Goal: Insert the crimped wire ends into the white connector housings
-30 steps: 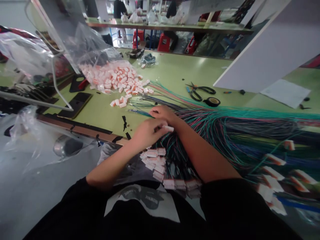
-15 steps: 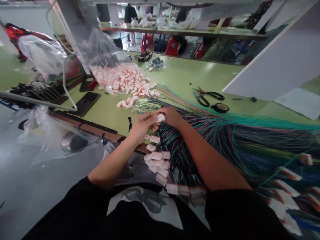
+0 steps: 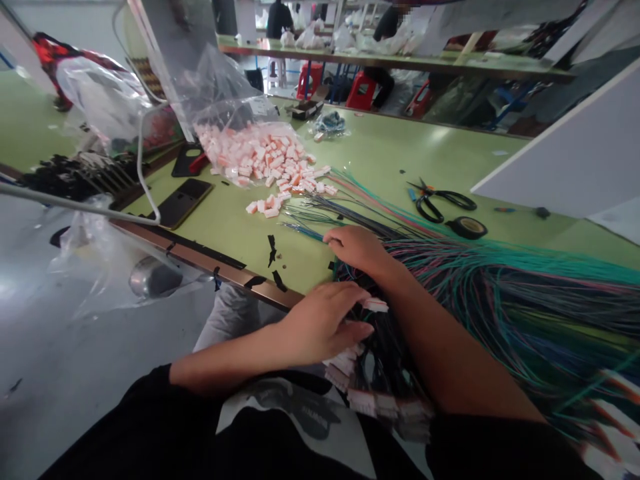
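My left hand (image 3: pixel 323 323) is low, over the table's front edge, thumb and fingers apart. By its fingertips is a white-and-orange connector housing (image 3: pixel 376 305) with dark wires behind it; whether a finger touches it I cannot tell. Below the hand hangs a cluster of wired connector housings (image 3: pixel 370 403), partly hidden. My right hand (image 3: pixel 356 248) rests at the left end of the wire bundle (image 3: pixel 450 257), its fingers curled in a pinch at some thin teal wires (image 3: pixel 306 231) whose bare ends point left. Its fingertips are partly hidden.
A heap of loose connector housings (image 3: pixel 273 160) spills from a clear bag (image 3: pixel 225 93). Behind the wires lie scissors (image 3: pixel 435 198) and black tape (image 3: pixel 467 227). A phone (image 3: pixel 184 203) and a bent metal rod (image 3: pixel 143 153) are at left. People sit beyond.
My left hand has come down toward me and its fingers have parted; the connector housing it held is now lower. My right hand has moved to the wire ends. The view has shifted slightly.
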Motion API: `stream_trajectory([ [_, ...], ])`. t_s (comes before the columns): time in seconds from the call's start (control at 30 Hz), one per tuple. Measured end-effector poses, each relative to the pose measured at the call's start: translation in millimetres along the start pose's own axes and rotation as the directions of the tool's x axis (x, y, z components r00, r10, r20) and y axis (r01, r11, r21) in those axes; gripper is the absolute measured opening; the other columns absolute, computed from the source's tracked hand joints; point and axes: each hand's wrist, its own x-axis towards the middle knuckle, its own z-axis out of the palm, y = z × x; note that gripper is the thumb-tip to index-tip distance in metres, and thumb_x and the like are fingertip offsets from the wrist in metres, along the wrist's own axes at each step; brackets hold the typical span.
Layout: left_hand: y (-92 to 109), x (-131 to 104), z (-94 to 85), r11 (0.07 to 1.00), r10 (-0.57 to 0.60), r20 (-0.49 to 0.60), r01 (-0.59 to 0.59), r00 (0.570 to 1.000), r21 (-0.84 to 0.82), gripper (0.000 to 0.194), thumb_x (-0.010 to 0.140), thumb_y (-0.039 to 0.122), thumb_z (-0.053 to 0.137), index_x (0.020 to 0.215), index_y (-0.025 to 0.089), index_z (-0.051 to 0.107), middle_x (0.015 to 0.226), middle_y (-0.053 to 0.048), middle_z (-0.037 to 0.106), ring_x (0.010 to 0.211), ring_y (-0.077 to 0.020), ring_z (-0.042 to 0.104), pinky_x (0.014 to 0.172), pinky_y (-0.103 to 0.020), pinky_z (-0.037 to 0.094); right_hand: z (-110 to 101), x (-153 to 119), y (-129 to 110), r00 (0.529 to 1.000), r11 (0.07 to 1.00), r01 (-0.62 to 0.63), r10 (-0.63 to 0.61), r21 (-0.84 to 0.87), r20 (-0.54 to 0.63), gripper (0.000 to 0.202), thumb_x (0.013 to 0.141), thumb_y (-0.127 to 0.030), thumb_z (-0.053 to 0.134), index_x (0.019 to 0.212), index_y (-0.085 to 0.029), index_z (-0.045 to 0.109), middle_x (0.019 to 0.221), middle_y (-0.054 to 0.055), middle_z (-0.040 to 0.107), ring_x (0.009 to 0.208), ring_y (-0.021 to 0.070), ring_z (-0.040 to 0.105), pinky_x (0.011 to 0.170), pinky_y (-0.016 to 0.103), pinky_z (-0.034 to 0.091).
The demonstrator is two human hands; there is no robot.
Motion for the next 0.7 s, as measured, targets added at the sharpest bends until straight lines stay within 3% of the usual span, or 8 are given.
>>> stream_trajectory([
  [0.13,-19.7,-3.2,-15.9,0.996,-0.028,-0.130,0.018,0.991,-0.083,0.025,0.087,0.029,0.047,0.105,0.013,0.057,0.107,-0.013,0.066,0.099,-0.0201,0.062,0.086,-0.035,0.051,-0.4,-0.2,-1.9,1.000,0.998,-0.007,0.008,-0.059,0.017,0.036,0.079,-0.011,0.040,0.099,-0.013,0.070,0.104,0.010,0.069,0.098,0.0205,0.061,0.079,0.027,0.041],
  [0.3,-43.3,-5.6,-29.8,0.999,-0.024,-0.146,0.017,0.989,-0.051,0.022,0.088,0.027,0.048,0.101,0.015,0.061,0.102,-0.010,0.069,0.093,-0.0163,0.065,0.081,-0.030,0.053,-0.7,1.3,0.5,0.994,0.997,0.073,-0.070,-0.034,0.081,0.036,0.077,-0.010,0.040,0.092,-0.016,0.072,0.099,0.008,0.069,0.093,0.0174,0.061,0.078,0.024,0.040],
  [0.4,-61.1,-1.0,-39.6,0.986,-0.103,-0.157,0.122,0.982,0.117,0.023,0.089,0.023,0.043,0.095,0.015,0.064,0.093,-0.009,0.071,0.084,-0.0161,0.066,0.076,-0.030,0.053,-1.7,1.6,3.3,0.985,0.994,0.105,-0.106,0.019,0.133,0.034,0.075,-0.011,0.042,0.087,-0.019,0.073,0.096,0.005,0.071,0.093,0.0169,0.061,0.077,0.024,0.040],
  [0.53,-81.0,11.9,-49.6,0.853,-0.232,-0.130,0.266,0.964,0.449,0.025,0.084,0.017,0.045,0.100,0.014,0.064,0.095,-0.011,0.069,0.089,-0.0214,0.063,0.080,-0.036,0.052,-1.8,0.1,4.6,0.993,0.996,0.050,-0.057,0.068,0.101,0.031,0.075,-0.012,0.044,0.089,-0.018,0.071,0.095,0.005,0.071,0.090,0.0180,0.062,0.075,0.025,0.040],
  [0.7,-87.2,21.1,-51.9,0.767,-0.254,-0.059,0.238,0.965,0.596,0.025,0.084,0.016,0.043,0.093,0.012,0.066,0.091,-0.012,0.067,0.086,-0.0229,0.060,0.081,-0.037,0.049,-1.4,-1.3,3.0,0.996,0.998,0.017,-0.022,0.060,0.088,0.024,0.075,-0.014,0.048,0.087,-0.018,0.069,0.087,0.006,0.070,0.079,0.0174,0.060,0.065,0.026,0.036],
])
